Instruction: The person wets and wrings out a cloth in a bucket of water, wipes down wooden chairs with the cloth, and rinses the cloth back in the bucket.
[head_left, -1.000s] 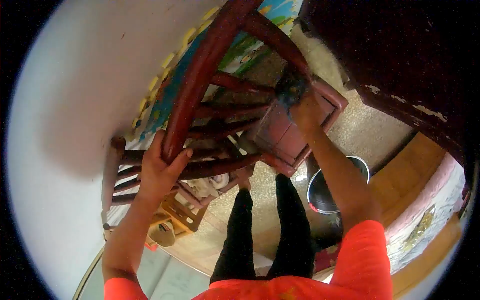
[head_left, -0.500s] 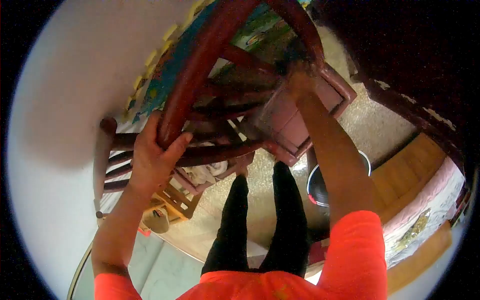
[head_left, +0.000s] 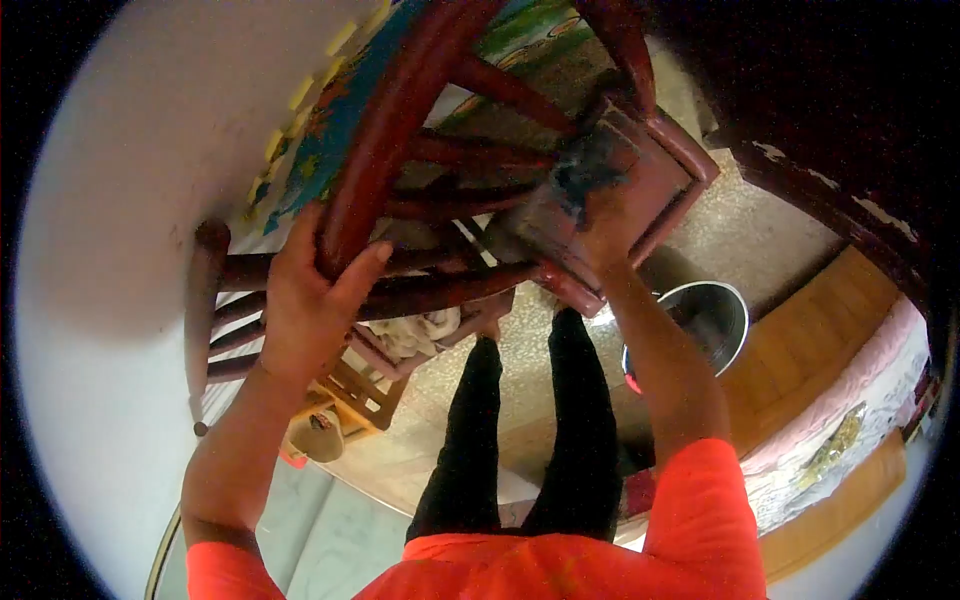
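Grips with left hand [head_left: 312,290] the near end of a thick, rounded, glossy rail [head_left: 392,120] slanting from lower left to upper right on a red-brown wooden chair [head_left: 490,153] ahead of both legs [head_left: 465,430], and rests right hand [head_left: 608,228], too blurred to judge open or closed, at dark, cloth-like material [head_left: 580,185] on the flat, upward-facing seat [head_left: 655,180].

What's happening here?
A person's left hand grips the end of a thick rail on a dark red chair. The right hand, blurred, is at the chair's seat with what looks like a dark cloth. A bucket, partly hidden by the right forearm, stands on the speckled floor.
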